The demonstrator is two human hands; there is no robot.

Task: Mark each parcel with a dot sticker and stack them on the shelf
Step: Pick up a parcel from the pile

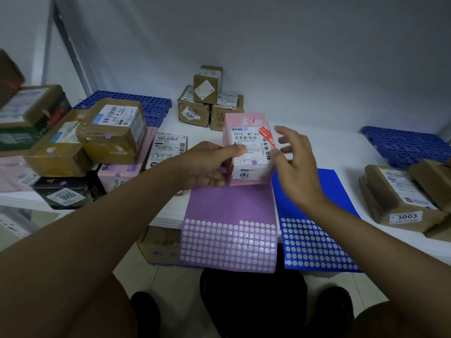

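The left hand (pixel 210 164) grips the pink parcel (pixel 249 150) by its left edge, thumb pressed on the white shipping label, and holds it upright just above the far end of the purple sticker sheet (pixel 229 230). The right hand (pixel 297 167) is open with fingers spread, close to the parcel's right side and grasping nothing. A purple dot (pixel 254 162) sits low on the label, so the marking of this parcel looks done and the step in hand appears to be moving it to the stack. To do that well, the person would do best to bring the open hand onto the free side, so the carton is carried between both hands and not pinched at one edge, and to set it down flat with the dotted face outward. The marked parcels (pixel 109 132) piled at the left of the white shelf (pixel 329 147) look like the place for it; that pile is already uneven, so a level spot matters. The parcel is a small pink carton with a printed barcode label, a red strip at its upper right and a smaller numbered tag near the bottom. A blue sticker sheet (pixel 314 223) lies just beside the purple one, and unmarked brown boxes (pixel 400 198) wait at the right.
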